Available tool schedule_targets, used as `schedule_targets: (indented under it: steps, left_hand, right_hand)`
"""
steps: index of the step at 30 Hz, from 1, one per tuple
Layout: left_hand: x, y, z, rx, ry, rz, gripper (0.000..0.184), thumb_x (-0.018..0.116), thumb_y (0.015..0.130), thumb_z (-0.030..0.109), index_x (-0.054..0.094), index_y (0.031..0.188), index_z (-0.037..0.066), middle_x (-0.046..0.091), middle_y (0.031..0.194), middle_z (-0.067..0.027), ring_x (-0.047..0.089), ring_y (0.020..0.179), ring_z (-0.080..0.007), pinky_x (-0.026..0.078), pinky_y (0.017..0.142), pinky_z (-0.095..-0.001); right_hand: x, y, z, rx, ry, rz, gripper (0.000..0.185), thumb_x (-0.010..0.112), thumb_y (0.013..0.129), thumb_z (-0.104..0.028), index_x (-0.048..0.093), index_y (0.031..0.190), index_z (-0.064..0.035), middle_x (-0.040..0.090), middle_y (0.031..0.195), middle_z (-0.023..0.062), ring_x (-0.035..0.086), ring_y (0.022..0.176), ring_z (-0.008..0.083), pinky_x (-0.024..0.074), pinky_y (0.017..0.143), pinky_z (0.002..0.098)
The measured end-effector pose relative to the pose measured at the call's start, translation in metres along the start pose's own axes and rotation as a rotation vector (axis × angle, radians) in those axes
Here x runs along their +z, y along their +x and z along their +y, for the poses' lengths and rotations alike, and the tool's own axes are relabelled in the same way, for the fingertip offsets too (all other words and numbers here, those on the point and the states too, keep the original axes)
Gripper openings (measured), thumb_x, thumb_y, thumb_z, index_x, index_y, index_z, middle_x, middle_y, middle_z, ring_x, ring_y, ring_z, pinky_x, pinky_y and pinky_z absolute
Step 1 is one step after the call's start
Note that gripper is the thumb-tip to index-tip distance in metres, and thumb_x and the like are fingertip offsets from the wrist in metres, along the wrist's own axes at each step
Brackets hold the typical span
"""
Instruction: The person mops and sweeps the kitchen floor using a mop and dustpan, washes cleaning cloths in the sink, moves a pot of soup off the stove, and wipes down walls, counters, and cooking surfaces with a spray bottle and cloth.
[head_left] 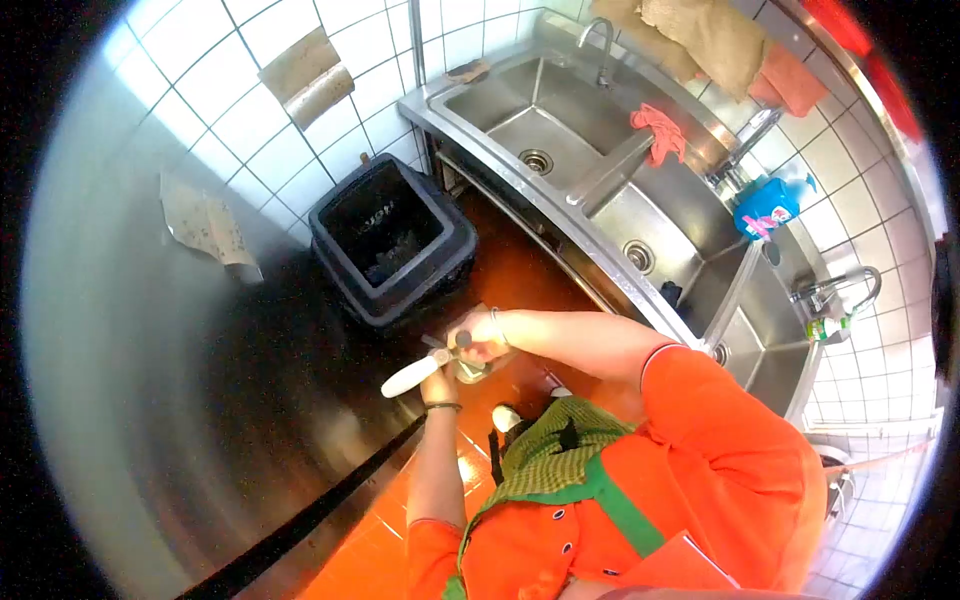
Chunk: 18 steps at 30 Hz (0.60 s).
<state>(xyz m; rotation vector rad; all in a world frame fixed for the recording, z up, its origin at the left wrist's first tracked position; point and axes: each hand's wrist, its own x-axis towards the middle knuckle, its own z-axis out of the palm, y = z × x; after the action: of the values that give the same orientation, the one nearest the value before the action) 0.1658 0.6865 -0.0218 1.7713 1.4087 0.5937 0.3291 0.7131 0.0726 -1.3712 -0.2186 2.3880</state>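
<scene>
My left hand (438, 384), with a dark band at its wrist, is closed around a tool with a thick white handle (410, 374). The tool's working end lies between both hands and cannot be made out. Close against it, my right hand (481, 338) is closed, with a light bracelet at the wrist. A small round grey piece (462, 340) shows at its fingers. Below the right hand is a clear, shiny item (470, 372), too blurred to name. Both hands are near the front of a black bin (455, 247) with a dark inside.
A steel sink unit (590, 215) with several basins runs along the tiled wall. On it are a red cloth (658, 135) and a blue pump bottle (768, 208). Cloths (705, 45) hang above. A large steel surface (250, 400) stands at left, over a reddish floor (505, 250).
</scene>
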Motion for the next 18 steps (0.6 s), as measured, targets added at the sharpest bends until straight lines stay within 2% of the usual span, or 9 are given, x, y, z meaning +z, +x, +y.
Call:
schedule_targets:
  steps: [4, 5, 6, 9, 10, 12, 14, 15, 18]
  left_hand:
    - [0.001, 0.002, 0.002, 0.039, 0.074, 0.006, 0.023, 0.057, 0.074, 0.007, 0.051, 0.096, 0.001, 0.055, 0.089, -0.0191, 0.053, 0.084, -0.0348, 0.041, 0.075, -0.0398]
    - [0.002, 0.004, 0.004, 0.0, 0.107, -0.015, 0.022, 0.056, 0.076, 0.007, 0.051, 0.096, 0.002, 0.056, 0.087, -0.016, 0.054, 0.082, -0.0291, 0.041, 0.074, -0.037]
    - [-0.029, -0.002, 0.068, -0.318, -0.16, -0.106, 0.02, 0.054, 0.078, 0.008, 0.051, 0.097, 0.002, 0.056, 0.085, -0.012, 0.052, 0.079, -0.0215, 0.042, 0.071, -0.0337]
    - [-0.008, 0.007, 0.02, -0.18, -0.032, -0.041, 0.017, 0.051, 0.081, 0.008, 0.054, 0.096, 0.003, 0.056, 0.09, -0.0086, 0.052, 0.08, -0.0162, 0.043, 0.07, -0.0304]
    - [-0.007, 0.01, 0.011, -0.109, 0.029, -0.027, 0.016, 0.05, 0.081, 0.008, 0.056, 0.096, 0.003, 0.057, 0.095, -0.01, 0.054, 0.082, -0.018, 0.044, 0.071, -0.0313]
    - [-0.002, 0.011, 0.0, -0.249, -0.217, 0.052, 0.017, 0.05, 0.082, 0.009, 0.058, 0.096, 0.004, 0.057, 0.1, -0.0133, 0.055, 0.089, -0.0248, 0.044, 0.075, -0.035]
    - [-0.022, 0.011, 0.03, -0.264, 0.254, -0.08, 0.017, 0.05, 0.083, 0.009, 0.059, 0.097, 0.007, 0.056, 0.103, -0.0136, 0.054, 0.094, -0.0277, 0.042, 0.079, -0.0359]
    - [-0.022, 0.01, 0.022, -0.225, 0.243, -0.041, 0.018, 0.05, 0.082, 0.01, 0.058, 0.098, 0.007, 0.056, 0.103, -0.0131, 0.053, 0.095, -0.0279, 0.041, 0.081, -0.0349]
    - [-0.026, 0.009, 0.007, -0.274, 0.195, -0.047, 0.019, 0.053, 0.081, 0.009, 0.056, 0.099, 0.004, 0.056, 0.103, -0.0121, 0.053, 0.096, -0.0257, 0.04, 0.083, -0.033]
  right_hand:
    - [0.006, -0.001, 0.01, -0.1, 0.002, -0.115, 0.011, 0.058, 0.075, -0.015, 0.053, 0.067, -0.0089, 0.043, 0.05, -0.0009, 0.037, 0.037, 0.0085, 0.0279, 0.033, 0.0206]
    - [0.001, 0.004, 0.01, -0.093, -0.014, -0.082, 0.011, 0.057, 0.075, -0.014, 0.053, 0.066, -0.0095, 0.042, 0.05, -0.0014, 0.036, 0.036, 0.0084, 0.0268, 0.032, 0.0207]
    - [0.021, -0.007, 0.011, -0.109, 0.095, -0.03, 0.019, 0.058, 0.077, -0.023, 0.053, 0.065, -0.0104, 0.043, 0.05, -0.0017, 0.039, 0.039, 0.009, 0.029, 0.033, 0.0215]
    - [0.019, -0.024, 0.004, -0.039, 0.057, -0.065, 0.034, 0.051, 0.082, -0.043, 0.055, 0.071, -0.0113, 0.047, 0.056, 0.0014, 0.044, 0.044, 0.0136, 0.0376, 0.041, 0.0257]
    - [0.009, -0.022, 0.006, -0.034, -0.007, -0.031, 0.032, 0.05, 0.082, -0.043, 0.053, 0.079, -0.0107, 0.05, 0.062, 0.0032, 0.047, 0.048, 0.0151, 0.0407, 0.045, 0.0277]
    - [-0.023, -0.023, 0.01, -0.23, -0.401, 0.024, 0.034, 0.051, 0.082, -0.042, 0.053, 0.093, -0.0094, 0.053, 0.07, 0.0029, 0.05, 0.057, 0.0146, 0.0433, 0.05, 0.0289]
    - [-0.053, -0.074, 0.003, -0.407, -0.58, 0.158, 0.047, 0.057, 0.077, -0.037, 0.051, 0.113, -0.007, 0.058, 0.092, 0.0072, 0.054, 0.07, 0.0159, 0.0481, 0.062, 0.0293]
    - [-0.081, -0.091, -0.004, -0.481, -0.669, 0.216, 0.051, 0.059, 0.075, -0.034, 0.048, 0.119, -0.0101, 0.058, 0.099, 0.0076, 0.055, 0.079, 0.0159, 0.0471, 0.069, 0.0289]
    - [-0.18, -0.147, -0.039, -0.598, -0.682, 0.472, 0.044, 0.059, 0.076, -0.028, 0.051, 0.115, -0.0092, 0.057, 0.104, 0.0075, 0.053, 0.092, 0.0172, 0.0442, 0.08, 0.0309]
